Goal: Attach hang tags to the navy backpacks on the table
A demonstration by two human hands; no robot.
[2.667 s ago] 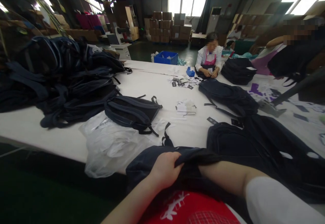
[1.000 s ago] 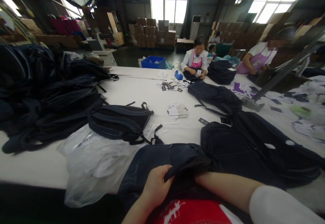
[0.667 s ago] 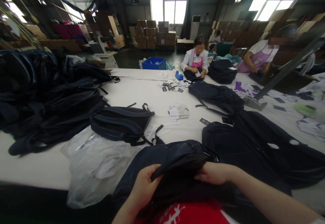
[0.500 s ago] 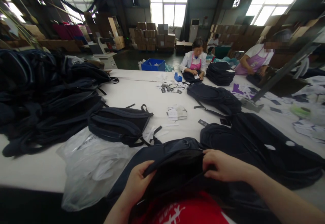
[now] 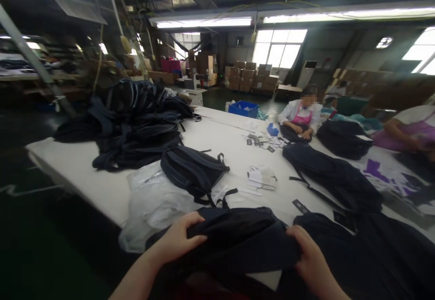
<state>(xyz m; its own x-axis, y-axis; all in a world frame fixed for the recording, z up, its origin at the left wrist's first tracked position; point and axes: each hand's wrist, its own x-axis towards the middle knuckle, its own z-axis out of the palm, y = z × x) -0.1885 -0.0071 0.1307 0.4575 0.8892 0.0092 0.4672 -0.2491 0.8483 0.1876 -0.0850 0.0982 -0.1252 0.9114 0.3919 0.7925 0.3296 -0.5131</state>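
A dark navy backpack (image 5: 238, 241) lies in front of me at the near table edge, held from both sides. My left hand (image 5: 185, 236) grips its left edge, thumb on top of the fabric. At its right edge, my right hand (image 5: 306, 250) is closed on the cloth, with the fingertips partly hidden. A pale patch (image 5: 267, 278) shows low on the near side of the bag. Just beyond, another navy backpack (image 5: 193, 168) rests with its straps upward, beside a crumpled clear plastic bag (image 5: 152, 205).
Dark backpacks (image 5: 146, 123) are heaped on the left of the white table (image 5: 112, 191). More bags (image 5: 333, 173) lie to the right. Paper tags (image 5: 261, 141) and a blue tape dispenser (image 5: 272, 129) sit mid-table. Across it, a co-worker (image 5: 301, 116) handles a dark bag.
My view has swung left and up. The bag's dark opening no longer gapes toward me; its fabric now covers it. My right hand has shifted to the bag's right edge.
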